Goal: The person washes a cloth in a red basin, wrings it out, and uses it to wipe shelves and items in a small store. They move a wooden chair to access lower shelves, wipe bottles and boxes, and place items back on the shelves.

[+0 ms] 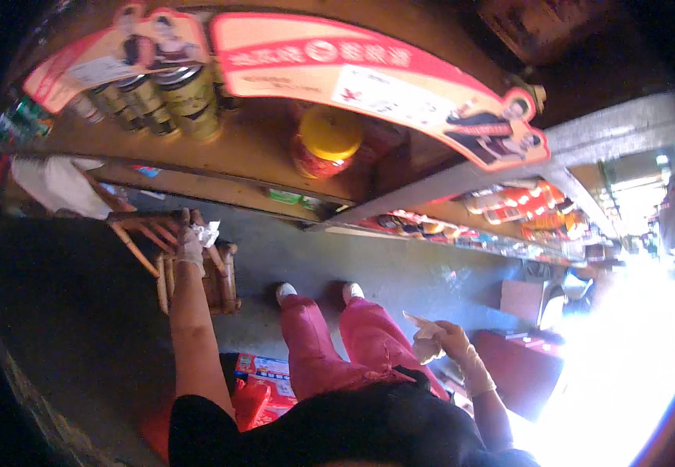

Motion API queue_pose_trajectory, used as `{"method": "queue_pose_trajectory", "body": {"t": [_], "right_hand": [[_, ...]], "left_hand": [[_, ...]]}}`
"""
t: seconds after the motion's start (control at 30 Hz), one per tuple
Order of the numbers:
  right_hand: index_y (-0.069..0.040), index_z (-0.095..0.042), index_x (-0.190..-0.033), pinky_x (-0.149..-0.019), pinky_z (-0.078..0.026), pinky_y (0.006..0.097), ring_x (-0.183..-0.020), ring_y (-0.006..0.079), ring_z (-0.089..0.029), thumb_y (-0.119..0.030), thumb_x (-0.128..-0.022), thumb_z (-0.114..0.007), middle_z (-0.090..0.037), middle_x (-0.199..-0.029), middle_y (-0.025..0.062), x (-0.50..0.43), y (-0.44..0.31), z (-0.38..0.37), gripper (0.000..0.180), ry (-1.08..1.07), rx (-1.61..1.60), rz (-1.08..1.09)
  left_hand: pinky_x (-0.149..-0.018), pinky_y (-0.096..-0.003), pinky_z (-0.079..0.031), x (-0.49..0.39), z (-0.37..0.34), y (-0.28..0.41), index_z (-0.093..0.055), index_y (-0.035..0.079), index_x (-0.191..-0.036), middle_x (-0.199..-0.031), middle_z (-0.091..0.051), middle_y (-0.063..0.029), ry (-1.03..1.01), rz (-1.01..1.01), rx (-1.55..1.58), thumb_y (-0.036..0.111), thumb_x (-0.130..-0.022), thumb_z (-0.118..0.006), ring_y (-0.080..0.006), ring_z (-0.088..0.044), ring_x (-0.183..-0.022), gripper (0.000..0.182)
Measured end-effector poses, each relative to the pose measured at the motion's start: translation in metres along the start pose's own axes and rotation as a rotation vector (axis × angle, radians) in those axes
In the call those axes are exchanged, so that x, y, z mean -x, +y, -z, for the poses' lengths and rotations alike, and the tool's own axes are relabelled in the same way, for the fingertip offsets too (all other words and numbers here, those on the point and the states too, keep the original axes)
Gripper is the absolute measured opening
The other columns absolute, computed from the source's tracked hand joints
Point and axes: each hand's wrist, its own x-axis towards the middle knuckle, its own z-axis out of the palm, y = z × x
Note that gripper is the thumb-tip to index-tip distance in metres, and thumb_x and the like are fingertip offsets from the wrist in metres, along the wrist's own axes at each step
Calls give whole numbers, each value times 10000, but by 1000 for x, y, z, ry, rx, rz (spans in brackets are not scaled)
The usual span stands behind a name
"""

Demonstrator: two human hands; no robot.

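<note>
My left hand (190, 248), in a thin pale glove, reaches forward to the top rail of a small bamboo chair (229, 280) and grips it. A crumpled white tissue (209, 233) shows beside its fingers; whether the hand pinches it too is hard to see. Low on the right, my right hand (458, 345), also gloved, holds a crumpled pale cloth or wipe (428, 338) in front of my pink trousers (314, 333).
Wooden shelves (244, 157) run ahead, carrying a yellow-lidded jar (330, 137), several cans (188, 102) and printed price signs (337, 64). Packaged goods (524, 204) line the right-hand shelves. Red packages (255, 397) lie by my legs, and a dark red box (518, 368) stands right, near bright light.
</note>
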Motion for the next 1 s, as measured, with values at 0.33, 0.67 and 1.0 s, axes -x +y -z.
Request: {"method": "queue_pose_trajectory", "body": {"t": [0.33, 0.67, 1.0], "right_hand": [[5, -598, -1072, -730, -481, 300, -846, 164, -604, -189, -790, -519, -653, -934, 122, -9, 12, 40, 352, -80, 43, 135], [11, -570, -1094, -768, -486, 292, -865, 167, -599, -164, -783, -540, -646, -955, 121, -106, 183, 188, 358, -264, -140, 131], [9, -616, -1029, -698, -490, 286, -780, 146, -601, -134, -753, -534, -652, -853, 95, -134, 236, 272, 321, -297, -21, 264]], "left_hand": [[-512, -300, -442, 164, -95, -62, -583, 58, -985, -752, -532, 1, 295, -30, -532, 383, -832, -608, -139, -508, -608, 360], [-550, -399, -469, 350, -75, -299, -550, 98, -1020, -762, -569, -86, 418, 217, -1385, 360, -849, -528, -252, -571, -677, 313], [-694, -453, -502, 559, -61, -500, -553, 83, -1051, -931, -637, -150, 282, 241, -2535, 171, -814, -511, -306, -630, -869, 256]]}}
